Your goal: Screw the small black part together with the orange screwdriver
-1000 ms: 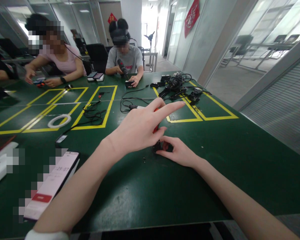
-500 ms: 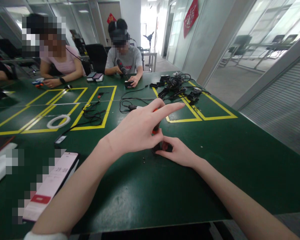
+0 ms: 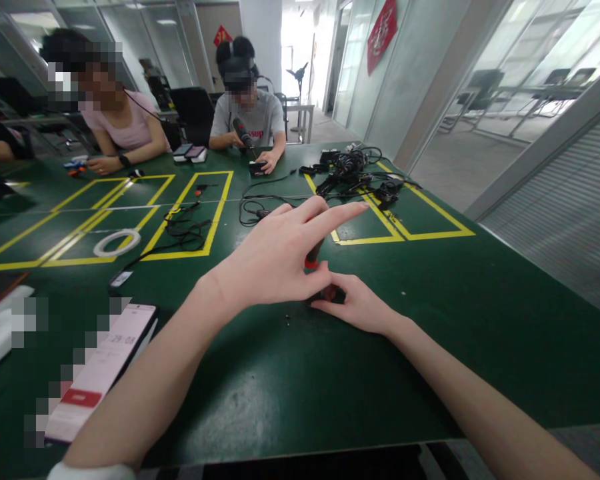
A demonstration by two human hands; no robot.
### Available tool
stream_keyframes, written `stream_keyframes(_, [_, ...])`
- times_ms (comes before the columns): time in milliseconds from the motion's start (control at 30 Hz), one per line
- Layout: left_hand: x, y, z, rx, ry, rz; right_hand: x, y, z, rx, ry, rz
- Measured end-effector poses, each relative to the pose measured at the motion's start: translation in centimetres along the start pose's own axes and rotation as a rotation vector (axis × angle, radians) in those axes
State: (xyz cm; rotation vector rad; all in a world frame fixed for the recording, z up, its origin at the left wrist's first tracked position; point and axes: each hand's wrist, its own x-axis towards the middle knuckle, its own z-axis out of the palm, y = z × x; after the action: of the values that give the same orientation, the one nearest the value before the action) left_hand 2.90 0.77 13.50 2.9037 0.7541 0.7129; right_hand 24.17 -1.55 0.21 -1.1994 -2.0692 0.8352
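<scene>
My left hand [image 3: 270, 257] is closed around an upright tool with a black and orange-red handle [image 3: 312, 259], which looks like a screwdriver. The forefinger stretches out to the right, and the hand covers most of the tool. Just below, my right hand [image 3: 363, 303] pinches a small dark object [image 3: 325, 295] against the table; its shape is mostly hidden by fingers. The left thumb is close to the right fingertips. Tiny metal screws [image 3: 287, 320] lie on the green table [image 3: 360, 387], left of the dark object.
Tangled black cables [image 3: 350, 170] lie at the back right, with another cable [image 3: 185, 230] inside yellow tape lines. A white ring [image 3: 117, 243] and a phone [image 3: 107, 360] are on the left. Across the table, one person [image 3: 250, 113] handles a power screwdriver; another person [image 3: 125, 127] sits farther left.
My left thumb and fingers have shifted slightly around the handle, so its orange-red part shows differently. My right hand stays in place. The person at far left has moved their head a little left.
</scene>
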Motion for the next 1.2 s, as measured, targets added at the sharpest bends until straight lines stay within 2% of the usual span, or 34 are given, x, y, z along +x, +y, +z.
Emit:
stream_keyframes(367, [0.04, 0.03, -0.04, -0.011, -0.007, 0.020, 0.04, 0.06, 0.10, 0.018, -0.001, 0.001])
stream_keyframes(733, [0.07, 0.06, 0.04, -0.034, -0.021, -0.022, 0.02, 0.04, 0.03, 0.004, -0.006, -0.010])
stream_keyframes(933, [0.12, 0.05, 0.07, 0.009, 0.017, 0.027, 0.00, 0.03, 0.08, 0.016, 0.007, -0.012])
stream_keyframes(1200, [0.04, -0.01, 0.13, -0.050, -0.012, 0.016, 0.01, -0.12, 0.04, 0.031, 0.010, -0.009])
